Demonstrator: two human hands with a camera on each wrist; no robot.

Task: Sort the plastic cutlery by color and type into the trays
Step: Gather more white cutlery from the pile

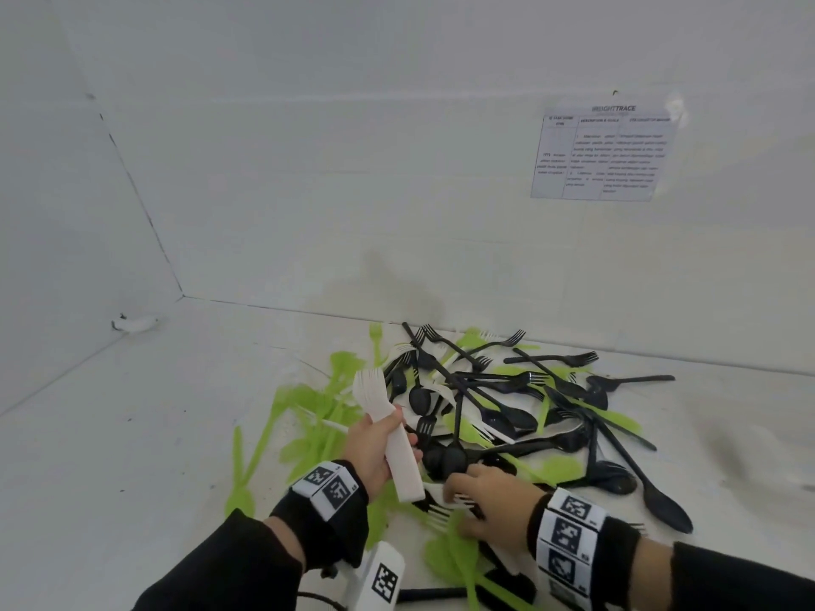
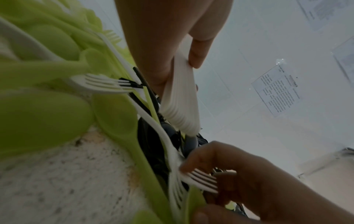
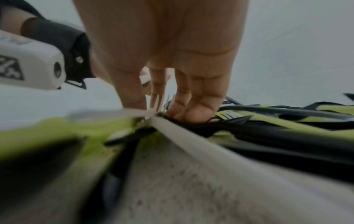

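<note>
A mixed pile of plastic cutlery lies on the white table [image 1: 132, 434]: black forks and spoons [image 1: 507, 403] to the right, green pieces [image 1: 317, 416] to the left. My left hand [image 1: 375, 447] grips a stack of white forks [image 1: 390, 434] by the handles, tines up, just above the pile; the left wrist view shows the same stack [image 2: 180, 97]. My right hand [image 1: 489, 500] reaches down into the near side of the pile and pinches the head of a single white fork [image 2: 201, 180], whose handle [image 3: 184, 136] runs toward the right wrist. No tray is in view.
White walls close in the table at the back and left. A printed sheet [image 1: 600, 154] is taped to the back wall. A small white object [image 1: 134, 324] sits at the left wall's foot. A white marker-tagged device [image 1: 379, 579] and cable lie at the near edge.
</note>
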